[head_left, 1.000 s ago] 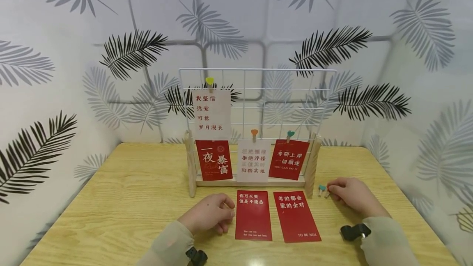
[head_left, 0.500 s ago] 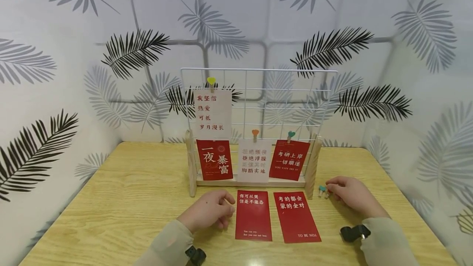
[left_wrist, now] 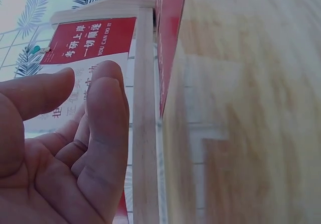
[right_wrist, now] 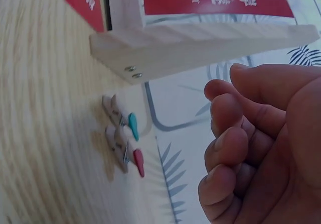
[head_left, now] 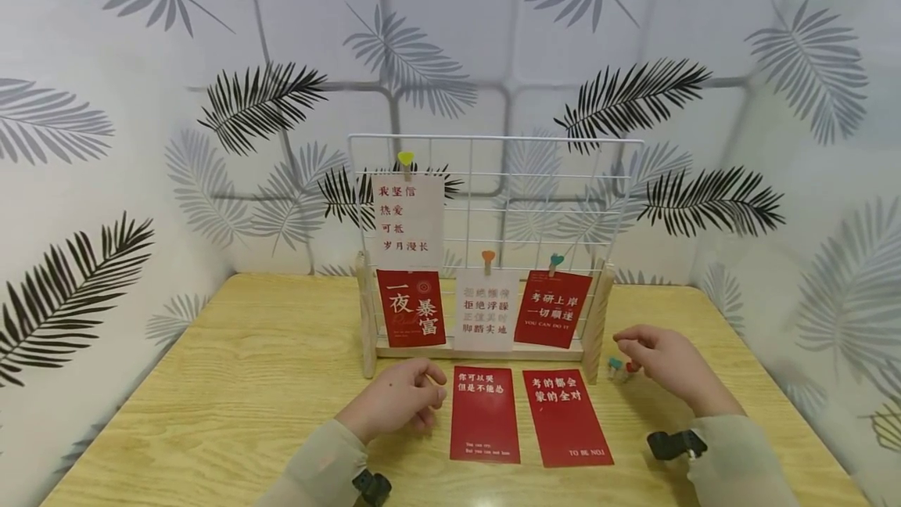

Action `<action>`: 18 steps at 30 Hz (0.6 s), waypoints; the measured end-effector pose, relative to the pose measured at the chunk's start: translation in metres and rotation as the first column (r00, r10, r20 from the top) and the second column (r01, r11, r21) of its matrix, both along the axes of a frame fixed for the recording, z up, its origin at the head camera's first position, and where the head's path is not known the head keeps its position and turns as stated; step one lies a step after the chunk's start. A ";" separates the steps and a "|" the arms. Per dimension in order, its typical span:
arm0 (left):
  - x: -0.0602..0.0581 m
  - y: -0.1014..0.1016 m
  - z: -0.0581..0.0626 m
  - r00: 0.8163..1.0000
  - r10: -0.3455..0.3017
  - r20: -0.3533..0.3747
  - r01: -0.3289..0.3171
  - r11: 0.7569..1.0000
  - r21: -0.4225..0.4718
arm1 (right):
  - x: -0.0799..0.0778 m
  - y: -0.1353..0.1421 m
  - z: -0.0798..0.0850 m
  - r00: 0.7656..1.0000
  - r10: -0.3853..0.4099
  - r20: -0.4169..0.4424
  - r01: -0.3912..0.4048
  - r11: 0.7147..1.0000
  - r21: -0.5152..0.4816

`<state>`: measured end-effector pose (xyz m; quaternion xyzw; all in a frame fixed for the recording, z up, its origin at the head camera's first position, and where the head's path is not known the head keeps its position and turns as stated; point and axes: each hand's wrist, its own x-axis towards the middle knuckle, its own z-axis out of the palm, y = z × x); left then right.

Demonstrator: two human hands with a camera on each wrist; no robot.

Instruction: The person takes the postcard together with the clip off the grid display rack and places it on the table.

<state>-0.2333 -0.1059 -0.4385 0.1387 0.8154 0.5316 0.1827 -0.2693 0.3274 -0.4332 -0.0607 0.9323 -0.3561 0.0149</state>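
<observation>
My left hand (head_left: 400, 399) hovers over the table beside a red card (head_left: 484, 415), its fingers loosely bent and nothing between them. In the left wrist view the thumb and index finger stand apart. My right hand (head_left: 665, 362) is raised just above two small wooden clothespins, one with a teal heart (right_wrist: 133, 126) and one with a red heart (right_wrist: 139, 162). They stand side by side on the table. The right fingers are loosely curled and hold nothing; in the right wrist view a gap shows between them and the clothespins. A second red card (head_left: 568, 418) lies between the hands.
A white wire grid (head_left: 521, 139) on a wooden stand (head_left: 597, 327) rises behind the cards. White and red cards hang on it from heart clothespins, among them a yellow (head_left: 405, 157), an orange (head_left: 489, 257) and a teal one (head_left: 557, 260). Leaf-patterned cloth (head_left: 450, 30) surrounds the table (head_left: 232, 382).
The right fingers have come off the red-heart clothespin and lifted slightly up and away, so both clothespins show. My left hand has stayed almost still; the view has shifted a little.
</observation>
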 end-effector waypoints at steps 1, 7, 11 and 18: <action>0.000 -0.001 0.001 1.000 0.001 -0.004 -0.001 1.000 0.001 | 0.000 -0.002 0.002 1.000 0.001 -0.007 -0.001 1.000 -0.004; -0.001 -0.004 0.003 1.000 0.027 0.000 -0.027 1.000 -0.007 | 0.002 -0.016 0.006 0.999 0.029 -0.039 -0.031 0.999 -0.041; 0.000 -0.006 0.005 1.000 0.025 0.013 -0.025 1.000 0.010 | 0.006 -0.023 0.012 0.998 0.041 -0.045 -0.042 0.999 -0.033; -0.002 -0.004 0.010 1.000 0.018 -0.010 -0.017 0.999 0.037 | 0.013 -0.025 0.030 0.997 0.018 -0.072 -0.017 1.000 0.015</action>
